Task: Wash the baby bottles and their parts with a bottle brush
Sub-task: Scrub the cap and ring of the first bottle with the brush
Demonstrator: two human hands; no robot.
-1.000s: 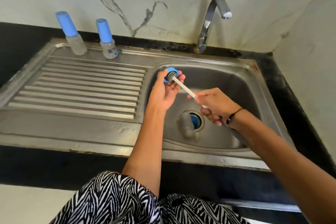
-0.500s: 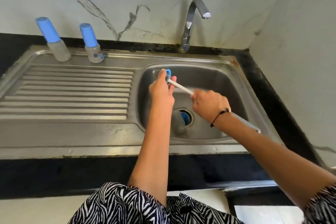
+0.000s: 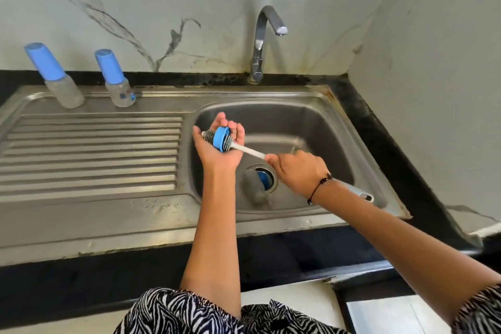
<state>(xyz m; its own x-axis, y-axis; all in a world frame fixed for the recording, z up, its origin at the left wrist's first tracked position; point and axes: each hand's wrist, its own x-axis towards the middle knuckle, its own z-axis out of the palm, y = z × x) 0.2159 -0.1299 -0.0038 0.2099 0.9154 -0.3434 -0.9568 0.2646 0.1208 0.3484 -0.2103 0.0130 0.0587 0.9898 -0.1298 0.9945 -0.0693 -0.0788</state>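
My left hand (image 3: 217, 144) is palm up over the left side of the sink basin (image 3: 320, 127), cupping a blue bottle ring (image 3: 221, 138). The bottle brush (image 3: 241, 148) runs through the ring, bristles showing on both sides of it. My right hand (image 3: 298, 171) grips the brush's white handle, whose end sticks out past my wrist. A clear bottle body (image 3: 253, 184) lies on the basin floor beside the drain, with a blue part (image 3: 263, 177) in the drain opening. Two capped baby bottles (image 3: 54, 76) (image 3: 115, 78) stand at the back of the draining board.
The ribbed steel draining board (image 3: 89, 154) lies left of the basin. A curved tap (image 3: 264, 40) rises behind the basin with no water running. Black counter edging (image 3: 406, 160) and marble walls close in the right side.
My left hand has turned palm up, and the brush head now pokes through the blue ring. My right hand has shifted right along the handle. The camera view has moved slightly.
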